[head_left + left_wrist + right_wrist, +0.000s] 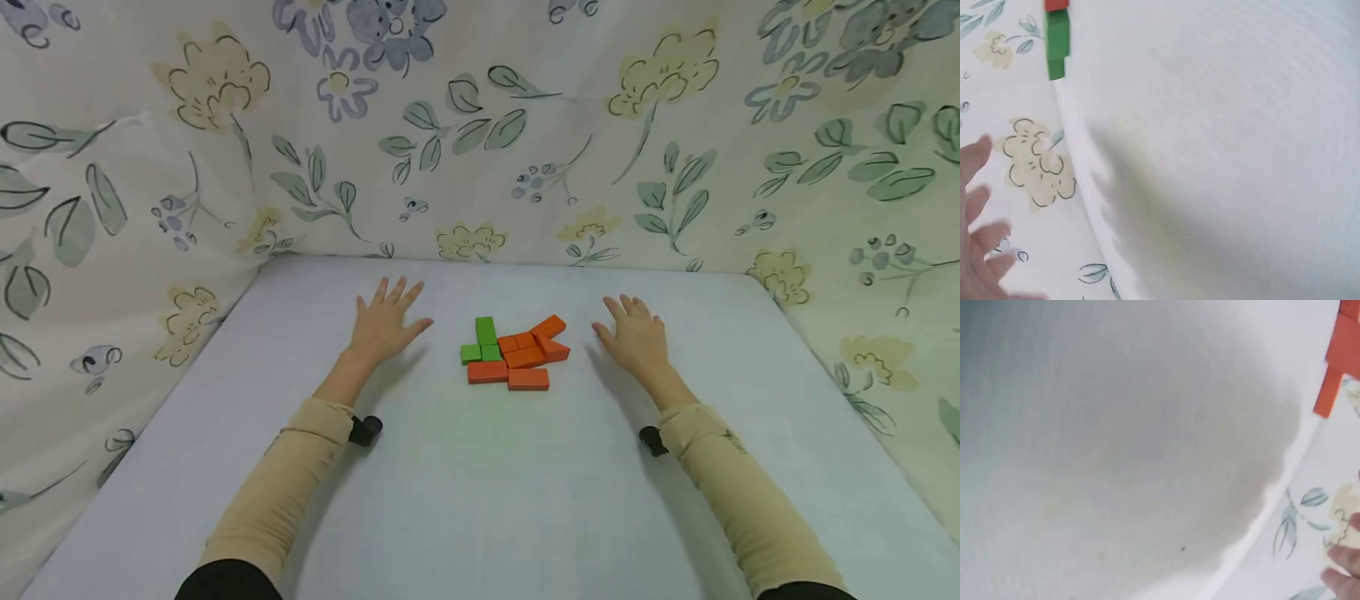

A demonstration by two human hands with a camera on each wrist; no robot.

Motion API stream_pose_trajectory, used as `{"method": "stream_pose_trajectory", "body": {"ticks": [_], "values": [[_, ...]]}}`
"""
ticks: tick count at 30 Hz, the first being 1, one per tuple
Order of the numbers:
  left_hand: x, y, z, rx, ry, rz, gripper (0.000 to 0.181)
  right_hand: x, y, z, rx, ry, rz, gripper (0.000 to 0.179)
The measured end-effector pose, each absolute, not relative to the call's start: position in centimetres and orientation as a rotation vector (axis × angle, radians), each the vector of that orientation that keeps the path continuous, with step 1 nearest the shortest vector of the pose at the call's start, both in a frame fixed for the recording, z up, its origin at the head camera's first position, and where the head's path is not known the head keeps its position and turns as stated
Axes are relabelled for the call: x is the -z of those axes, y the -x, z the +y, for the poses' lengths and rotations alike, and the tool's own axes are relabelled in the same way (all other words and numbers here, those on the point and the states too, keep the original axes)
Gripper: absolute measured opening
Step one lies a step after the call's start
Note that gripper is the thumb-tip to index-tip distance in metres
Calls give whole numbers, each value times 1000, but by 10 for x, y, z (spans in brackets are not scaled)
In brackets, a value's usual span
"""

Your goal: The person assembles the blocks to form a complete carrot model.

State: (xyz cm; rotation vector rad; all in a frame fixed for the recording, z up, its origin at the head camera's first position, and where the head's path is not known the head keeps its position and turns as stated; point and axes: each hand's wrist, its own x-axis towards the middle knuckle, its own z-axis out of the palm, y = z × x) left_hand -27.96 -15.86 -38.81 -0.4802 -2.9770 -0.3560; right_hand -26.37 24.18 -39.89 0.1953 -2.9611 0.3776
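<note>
In the head view, a flat cluster of green blocks (486, 331) and orange blocks (526, 357) lies on the white table between the two hands. Green ones are on its left side, orange ones at the middle, right and front. My left hand (382, 323) is left of the cluster, fingers spread and holding nothing. To the right, my right hand (634, 335) has its fingers extended, also holding nothing. Both hands are apart from the blocks. The left wrist view catches a green block (1057, 34) at its top edge; the right wrist view catches an orange block (1329, 392).
A white cloth-like tabletop (480, 500) stretches under both arms. Behind it and along the sides hangs a floral curtain (480, 200). Each wrist wears a small black camera, one on the left (366, 431) and one on the right (653, 441).
</note>
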Motion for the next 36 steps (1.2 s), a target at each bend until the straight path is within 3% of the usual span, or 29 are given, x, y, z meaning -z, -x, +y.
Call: {"method": "stream_pose_trajectory", "body": {"ticks": [4, 12, 16, 22, 36], "values": [[386, 276, -153, 601, 735, -2985, 57, 394, 253, 232, -571, -309, -2848, 35], [381, 261, -125, 956, 968, -3027, 38, 390, 236, 204, -938, -759, -2949, 19], [381, 253, -105, 1096, 1039, -3075, 31, 389, 230, 190, -942, -899, -3014, 22], [385, 244, -83, 1149, 1132, -3109, 28, 387, 227, 178, -915, -887, -3096, 29], [390, 231, -55, 1070, 950, -3140, 24, 390, 228, 177, -899, -911, -3110, 39]]}}
